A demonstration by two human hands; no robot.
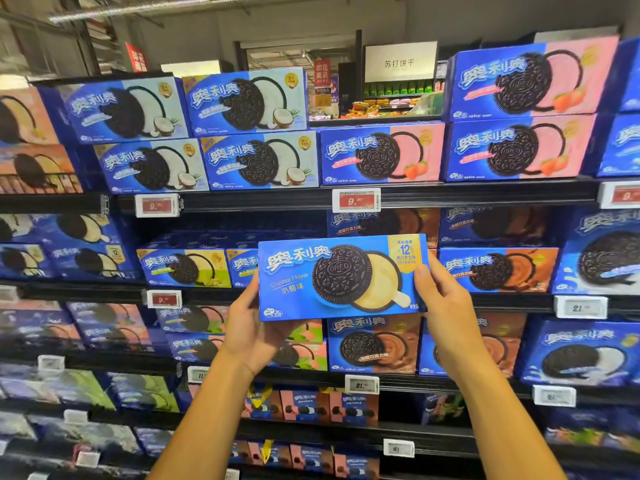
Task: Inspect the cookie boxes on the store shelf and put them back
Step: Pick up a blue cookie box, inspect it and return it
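Two hands hold one cheese flavour Oreo box in front of the store shelf, with its printed face turned to the camera. The left hand grips the lower left corner of the box; its fingers are curled behind the box and cannot be seen, and the palm is under the bottom edge. The right hand grips the right end, with the thumb lying on the front face near the yellow label and the other fingers wrapped behind. Just behind the fingers of the right hand stand chocolate Oreo boxes. Above the fingers, strawberry Oreo boxes and coconut Oreo boxes fill the upper shelf, over a red price tag.
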